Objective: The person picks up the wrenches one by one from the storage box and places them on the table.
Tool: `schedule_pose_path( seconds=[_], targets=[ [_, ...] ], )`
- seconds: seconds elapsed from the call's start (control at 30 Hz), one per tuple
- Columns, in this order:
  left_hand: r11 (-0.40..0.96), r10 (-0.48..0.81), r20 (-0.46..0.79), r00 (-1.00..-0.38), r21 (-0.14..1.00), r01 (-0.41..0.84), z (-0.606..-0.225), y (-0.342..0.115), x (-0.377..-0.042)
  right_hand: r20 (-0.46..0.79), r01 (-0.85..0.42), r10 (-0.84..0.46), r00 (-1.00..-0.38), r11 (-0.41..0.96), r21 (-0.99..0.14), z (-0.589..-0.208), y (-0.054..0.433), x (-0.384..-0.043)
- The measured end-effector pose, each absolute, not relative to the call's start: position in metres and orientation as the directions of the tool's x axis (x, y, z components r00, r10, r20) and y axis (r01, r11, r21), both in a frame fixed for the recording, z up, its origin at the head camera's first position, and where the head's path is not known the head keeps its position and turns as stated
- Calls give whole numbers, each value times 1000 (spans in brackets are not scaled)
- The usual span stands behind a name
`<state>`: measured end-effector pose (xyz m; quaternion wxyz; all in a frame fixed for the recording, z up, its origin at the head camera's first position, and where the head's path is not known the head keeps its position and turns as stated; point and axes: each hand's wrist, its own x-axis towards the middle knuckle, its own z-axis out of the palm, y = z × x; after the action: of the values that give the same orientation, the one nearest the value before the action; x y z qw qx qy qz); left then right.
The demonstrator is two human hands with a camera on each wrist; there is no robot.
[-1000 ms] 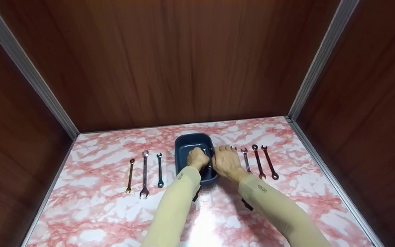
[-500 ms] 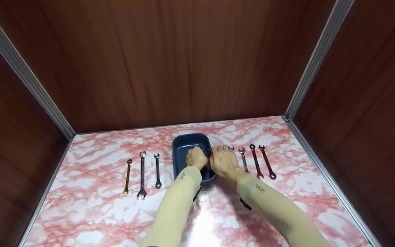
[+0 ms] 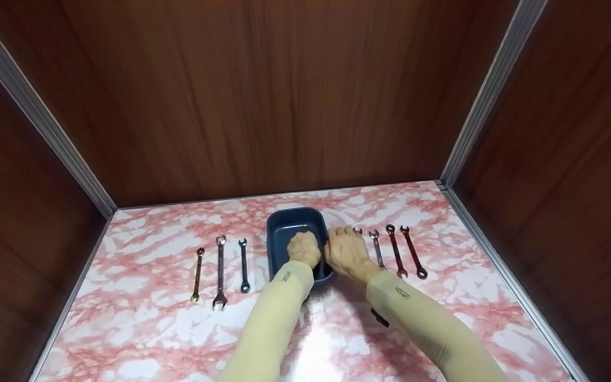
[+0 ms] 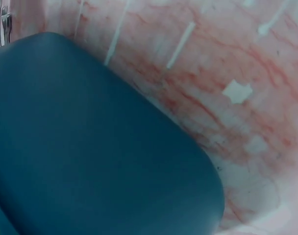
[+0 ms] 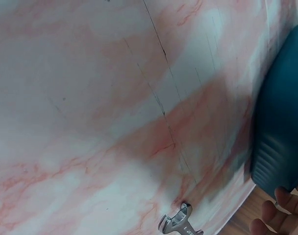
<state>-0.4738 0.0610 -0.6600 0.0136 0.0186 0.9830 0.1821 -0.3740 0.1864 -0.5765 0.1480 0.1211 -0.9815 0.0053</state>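
Note:
In the head view a dark blue, deep rectangular box [image 3: 279, 214] stands near the table's middle. My left hand [image 3: 304, 248] reaches down inside it, fingers curled and mostly hidden. What it holds, if anything, does not show. My right hand [image 3: 348, 249] grips the box's right wall, thumb side at the rim. The right wrist view shows its curled fingers against the blue wall [image 5: 281, 122]. Close beyond it lies a silver wrench [image 3: 376, 247]. Another wrench end [image 3: 357, 230] peeks out behind the hand. The box's outer wall [image 4: 105, 137] fills much of the left wrist view.
Left of the box lie a gold wrench [image 3: 198, 275], a larger silver wrench [image 3: 220, 271] and a green wrench [image 3: 244, 265]. Farther right are a dark red wrench [image 3: 396, 252] and a red wrench [image 3: 414, 252]. Brown panels [image 3: 284, 106] enclose the marbled table.
Shiny metal seen beside my left hand in the box a second ago is now out of sight. That hand's wrist has tilted, and it sits slightly lower in view. My right hand stays at the wall.

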Motion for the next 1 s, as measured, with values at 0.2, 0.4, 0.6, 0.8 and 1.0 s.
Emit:
schedule_pose_path(
  seconds=[0.2, 0.4, 0.6, 0.8, 1.0],
  targets=[
    [948, 75, -1, -997, 311, 71, -662, 53, -471, 291, -246, -241, -926, 969, 23, -578, 184, -373],
    [909, 111, -137, -984, 415, 44, -623, 40, -455, 298, -259, -251, -921, 966, 14, -578, 184, -373],
    [886, 90, -249, -964, 463, -37, -602, 32, -450, 286, -264, -255, -924, 964, 7, -578, 186, -374],
    [856, 100, -278, -955, 513, -60, -576, 27, -441, 257, -248, -240, -936, 969, 0, -576, 188, -375],
    [861, 132, -230, -964, 509, -4, -615, 23, -475, 240, -245, -238, -941, 970, -1, -577, 188, -376]
  ],
)
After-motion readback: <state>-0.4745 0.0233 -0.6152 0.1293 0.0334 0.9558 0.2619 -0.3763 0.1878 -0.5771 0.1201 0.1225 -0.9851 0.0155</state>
